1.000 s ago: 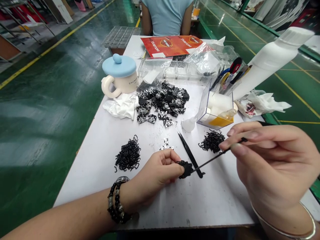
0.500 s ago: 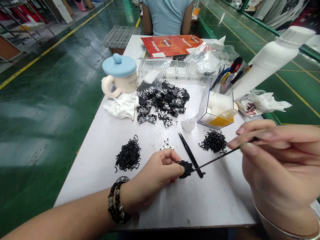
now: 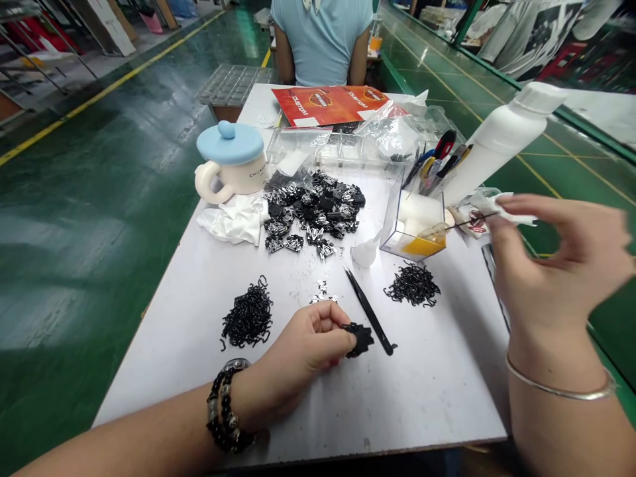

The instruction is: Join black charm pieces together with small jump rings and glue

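Observation:
My left hand point(image 3: 315, 341) pinches a small flat black piece point(image 3: 361, 339) with jagged edges, low over the table. Beside that piece lie black tweezers point(image 3: 368, 310), pointing away from me. Raised at the right, my right hand point(image 3: 551, 265) grips a thin dark rod point(image 3: 472, 220) between thumb and fingers. Its far end reaches the clear plastic box point(image 3: 415, 245), by a small bottle inside; whether they touch I cannot tell. Small silver pieces point(image 3: 322, 291) lie just beyond my left hand. Black hook-shaped parts form one pile point(image 3: 247, 315) at left and another pile point(image 3: 413, 285) at right.
A heap of black-and-silver pieces point(image 3: 322, 202) covers the table's middle. Around it stand a lidded mug point(image 3: 243, 175), crumpled white tissue point(image 3: 236, 220), a small white nozzle bottle point(image 3: 365, 252) and a tall white bottle point(image 3: 497, 146). Red printed sheets point(image 3: 330, 106) lie behind; a person point(image 3: 322, 46) sits beyond.
My right hand has drawn the rod away from the black piece and moved up toward the clear box. My left hand keeps its pinch on the piece. The whole view has shifted slightly.

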Available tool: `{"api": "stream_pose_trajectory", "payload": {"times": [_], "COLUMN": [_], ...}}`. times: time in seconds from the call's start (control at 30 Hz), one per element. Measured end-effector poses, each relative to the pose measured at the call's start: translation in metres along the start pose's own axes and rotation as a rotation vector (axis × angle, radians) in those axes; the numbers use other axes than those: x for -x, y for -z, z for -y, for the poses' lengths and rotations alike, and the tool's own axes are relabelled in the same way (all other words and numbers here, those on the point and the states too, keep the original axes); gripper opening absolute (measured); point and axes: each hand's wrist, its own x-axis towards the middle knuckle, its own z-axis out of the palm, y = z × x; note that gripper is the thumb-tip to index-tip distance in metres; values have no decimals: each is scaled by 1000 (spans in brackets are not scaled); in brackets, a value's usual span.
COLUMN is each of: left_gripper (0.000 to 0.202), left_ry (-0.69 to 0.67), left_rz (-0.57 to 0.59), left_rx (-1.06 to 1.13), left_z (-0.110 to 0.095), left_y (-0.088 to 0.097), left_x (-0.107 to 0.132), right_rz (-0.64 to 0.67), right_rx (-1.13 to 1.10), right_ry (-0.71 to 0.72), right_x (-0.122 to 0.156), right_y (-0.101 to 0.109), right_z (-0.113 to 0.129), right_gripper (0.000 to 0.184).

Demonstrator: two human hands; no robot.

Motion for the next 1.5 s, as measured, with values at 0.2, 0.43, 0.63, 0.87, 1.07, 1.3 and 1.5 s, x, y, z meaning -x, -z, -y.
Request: {"api": "stream_pose_trajectory", "payload": {"times": [0.2,0.43,0.63,0.87,1.07,1.3,1.5], "left_gripper": [17,19,21,18,18,17,17], "left_ry": [-84,-151,-150,-166,-193,-194,-195], "left_rz": [36,7,43,60,78,68,33], "left_rx": [-40,-110,-118,-138,-127,-140,-159], "left_z": [-1,-11,-8,-9,-8,-7,-7], "left_y": [4,3,4,4,5,5,3], "left_x": [1,3,2,3,3,4,7], "right_rz": [90,735,725,719,697,704,707], "right_rx": [-229,-365,-384,-404,-414,-415,-427], "right_ry": [286,368,379,370,378,376,378], "right_x": [4,23,24,25,25,25,26], "right_y": [-5,-13,-16,-15,-15,-16,-17], "right_z": [55,88,87,88,87,87,88], "right_gripper": [38,31,24,26,26,23,22]}}
